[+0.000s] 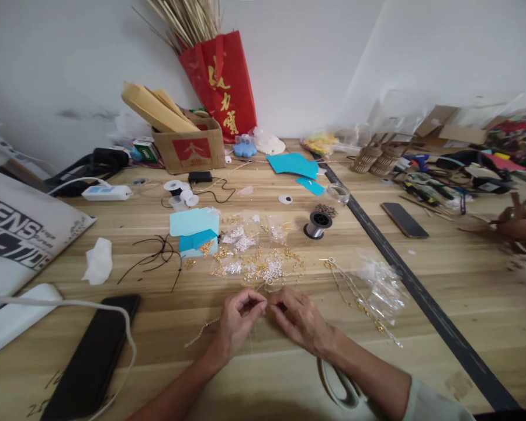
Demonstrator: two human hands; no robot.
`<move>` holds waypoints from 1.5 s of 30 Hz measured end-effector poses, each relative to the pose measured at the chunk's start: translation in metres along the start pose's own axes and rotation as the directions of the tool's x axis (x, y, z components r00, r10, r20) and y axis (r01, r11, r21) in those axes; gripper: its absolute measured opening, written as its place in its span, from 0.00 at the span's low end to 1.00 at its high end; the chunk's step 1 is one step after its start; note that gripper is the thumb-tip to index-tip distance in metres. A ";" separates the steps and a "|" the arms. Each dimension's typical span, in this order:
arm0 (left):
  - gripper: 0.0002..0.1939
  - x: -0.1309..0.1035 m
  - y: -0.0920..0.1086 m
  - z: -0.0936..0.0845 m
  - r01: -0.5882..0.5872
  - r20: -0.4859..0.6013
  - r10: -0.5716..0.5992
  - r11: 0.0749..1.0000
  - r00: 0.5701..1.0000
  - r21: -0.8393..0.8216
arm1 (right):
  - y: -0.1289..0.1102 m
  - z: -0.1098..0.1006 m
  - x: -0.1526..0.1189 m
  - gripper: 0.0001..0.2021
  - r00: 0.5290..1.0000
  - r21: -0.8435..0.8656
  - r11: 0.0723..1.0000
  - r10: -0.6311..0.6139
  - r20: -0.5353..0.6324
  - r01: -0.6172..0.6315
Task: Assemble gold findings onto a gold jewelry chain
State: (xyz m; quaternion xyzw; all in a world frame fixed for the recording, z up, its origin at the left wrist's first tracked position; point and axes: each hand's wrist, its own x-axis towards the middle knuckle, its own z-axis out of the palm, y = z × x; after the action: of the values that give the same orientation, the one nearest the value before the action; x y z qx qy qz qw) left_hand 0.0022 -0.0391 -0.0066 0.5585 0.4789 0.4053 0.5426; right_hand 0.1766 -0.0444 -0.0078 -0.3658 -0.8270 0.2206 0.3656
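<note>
My left hand (241,318) is closed in a pinch at the near middle of the table. A thin chain (201,332) trails from behind it to the left, and the pinch appears to be on this chain. Close beside it, fingertips almost meeting, my right hand (300,318) also pinches; what lies between its fingers is too small to make out. Just beyond the fingertips are loose silver beads (272,269) and gold beads (252,272), with small plastic bags (241,238) of findings behind. Gold and silver chains (355,295) lie to the right.
A wire spool (318,225) stands beyond the beads, near blue cards (197,234). Black cords (155,257) and a black phone (94,356) lie left. Clear plastic bags (381,289), a dark strip (386,251) and another phone (404,220) are right. Another person's hand (519,225) shows at far right.
</note>
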 end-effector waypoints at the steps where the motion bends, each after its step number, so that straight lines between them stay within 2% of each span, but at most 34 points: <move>1: 0.07 0.000 0.000 0.000 -0.004 -0.003 0.004 1.000 1.000 0.002 | 0.000 0.000 0.000 0.04 1.000 -0.002 1.000 -0.001 -0.001 0.001; 30: 0.05 0.000 -0.009 0.001 -0.134 0.000 0.134 0.986 0.991 0.098 | 0.003 0.003 -0.001 0.04 1.000 -0.009 1.000 0.007 0.001 -0.007; 38: 0.07 -0.001 -0.002 0.000 -0.111 0.020 0.110 0.992 0.994 0.060 | 0.003 0.003 -0.001 0.03 1.000 -0.015 1.000 0.003 -0.012 -0.003; 45: 0.09 0.001 -0.002 -0.002 -0.039 0.060 0.039 0.999 0.997 -0.009 | 0.004 0.004 -0.003 0.03 1.000 -0.002 1.000 0.012 0.007 -0.012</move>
State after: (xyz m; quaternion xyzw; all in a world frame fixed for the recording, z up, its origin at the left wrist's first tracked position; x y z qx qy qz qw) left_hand 0.0000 -0.0382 -0.0082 0.5776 0.4498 0.4007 0.5509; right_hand 0.1769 -0.0442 -0.0138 -0.3705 -0.8262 0.2233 0.3610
